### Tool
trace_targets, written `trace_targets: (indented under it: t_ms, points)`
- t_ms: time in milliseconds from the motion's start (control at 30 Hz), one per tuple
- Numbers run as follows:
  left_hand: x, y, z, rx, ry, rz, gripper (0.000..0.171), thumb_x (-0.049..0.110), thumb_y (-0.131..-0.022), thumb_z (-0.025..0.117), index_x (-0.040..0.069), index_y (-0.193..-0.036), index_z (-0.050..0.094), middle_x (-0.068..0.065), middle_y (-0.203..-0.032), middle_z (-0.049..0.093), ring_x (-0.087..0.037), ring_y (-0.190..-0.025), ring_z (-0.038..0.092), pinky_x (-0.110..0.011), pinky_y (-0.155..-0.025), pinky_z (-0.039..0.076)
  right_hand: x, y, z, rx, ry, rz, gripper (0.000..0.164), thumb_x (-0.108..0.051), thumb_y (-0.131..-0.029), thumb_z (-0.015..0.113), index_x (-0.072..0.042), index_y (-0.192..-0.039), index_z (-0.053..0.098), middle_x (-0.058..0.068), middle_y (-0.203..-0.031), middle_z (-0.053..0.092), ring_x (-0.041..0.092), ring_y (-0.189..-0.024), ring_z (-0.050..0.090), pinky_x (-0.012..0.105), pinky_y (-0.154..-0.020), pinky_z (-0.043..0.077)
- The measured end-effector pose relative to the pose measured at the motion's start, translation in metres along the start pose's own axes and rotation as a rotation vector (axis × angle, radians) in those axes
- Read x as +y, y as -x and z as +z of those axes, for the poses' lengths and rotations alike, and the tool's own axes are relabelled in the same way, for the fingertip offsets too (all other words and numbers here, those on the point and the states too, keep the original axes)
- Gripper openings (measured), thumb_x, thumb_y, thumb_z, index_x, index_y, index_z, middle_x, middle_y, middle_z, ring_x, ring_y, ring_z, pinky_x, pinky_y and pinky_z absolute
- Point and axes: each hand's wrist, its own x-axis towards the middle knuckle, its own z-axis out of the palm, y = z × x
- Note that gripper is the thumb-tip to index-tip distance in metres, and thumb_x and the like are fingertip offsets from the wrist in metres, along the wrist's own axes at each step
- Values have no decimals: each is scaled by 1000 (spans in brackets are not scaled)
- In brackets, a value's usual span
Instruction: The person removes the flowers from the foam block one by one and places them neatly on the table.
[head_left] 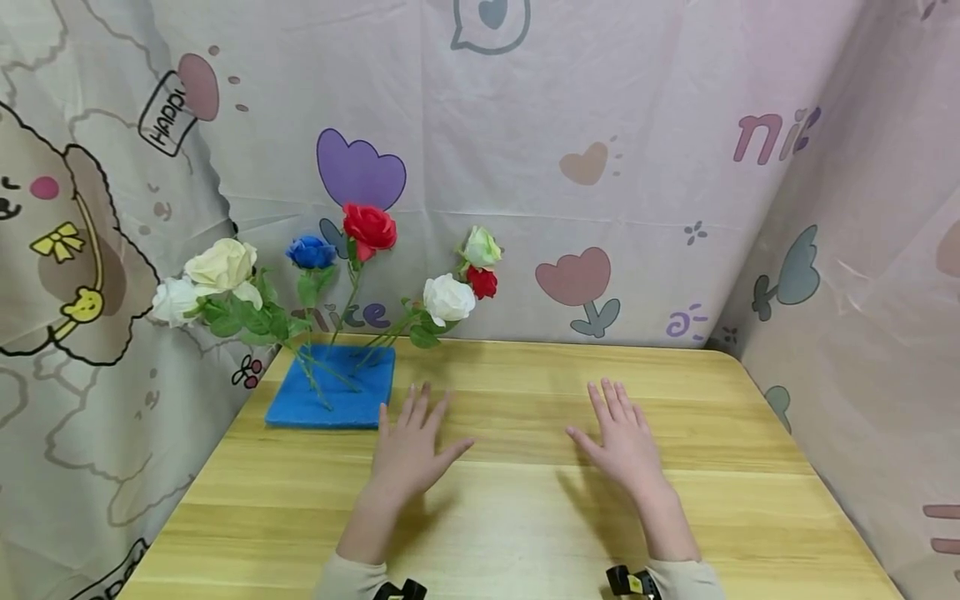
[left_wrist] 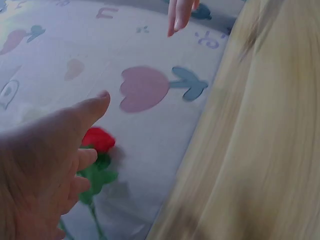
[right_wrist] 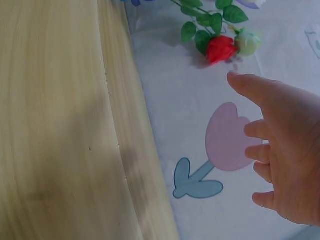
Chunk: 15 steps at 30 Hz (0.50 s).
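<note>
Both hands hover palm down over the wooden table in the head view, fingers spread and holding nothing. The left hand (head_left: 411, 454) is just right of a blue foam board (head_left: 330, 412), its fingertips near the board's front right corner. Artificial flowers stand in the board on green stems: a tall red rose (head_left: 369, 229), a blue rose (head_left: 311, 252), a cream rose (head_left: 222, 265), a white rose (head_left: 448, 299) and several more, some leaning outward. Farther right, the right hand (head_left: 624, 442) is apart from everything. In the right wrist view its thumb points toward a small red flower (right_wrist: 221, 49).
The wooden table (head_left: 510, 533) meets a printed cloth backdrop (head_left: 487, 150) along its back edge. More of this cloth hangs at the left and right sides. Black wrist cameras (head_left: 633, 582) sit at both sleeves.
</note>
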Motion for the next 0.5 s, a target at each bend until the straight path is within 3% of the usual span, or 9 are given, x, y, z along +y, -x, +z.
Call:
trace_targets:
  t_ms: [167,500]
  points:
    - [-22,6,-12,10,42,-41,82,69,-90,47,25,-156,26,-11,-165,13,-35,-153,2,-71,-116,-4,-10,-3,4,2,28,-37,82,-55,-93,56,-7,-154,29,17,-161,24,39,-150,20,58,-121,19]
    - [-76,15,-33,20,50,-148,87,72,-92,39,22,-158,14,-18,-164,4,-40,-152,-6,-76,-111,-7,-33,-10,7,-4,23,-101,81,-53,-92,57,-8,-154,30,15,-160,28,35,-150,22,56,-122,20]
